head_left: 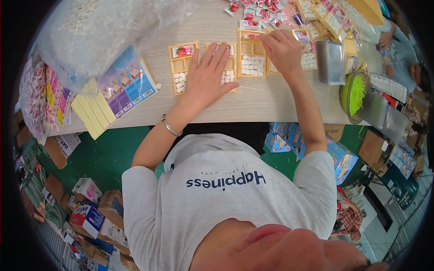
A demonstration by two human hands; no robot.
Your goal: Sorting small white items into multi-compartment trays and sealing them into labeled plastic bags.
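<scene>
My left hand (pixel 207 76) lies flat with its fingers spread over a pale yellow compartment tray (pixel 233 62), hiding most of it. Left of it is another yellow tray (pixel 172 67), with small white pieces (pixel 180 82) below a strawberry-printed packet (pixel 182 51). My right hand (pixel 285 50) is bent, thumb and fingers drawn together at the top of the trays to the right. Whatever its fingertips may hold is hidden. Beside them, a tray (pixel 252 47) has white pieces at its near end, a bare middle and a partly visible red packet at the far end.
Loose strawberry packets (pixel 249 23) and stacked filled trays (pixel 332 20) lie at the back right. Clear plastic boxes (pixel 331 63) stand beside a bowl of green shreds (pixel 357 92). A large clear bag (pixel 97 34) and printed sheets (pixel 129 81) cover the left. Another person sits far right.
</scene>
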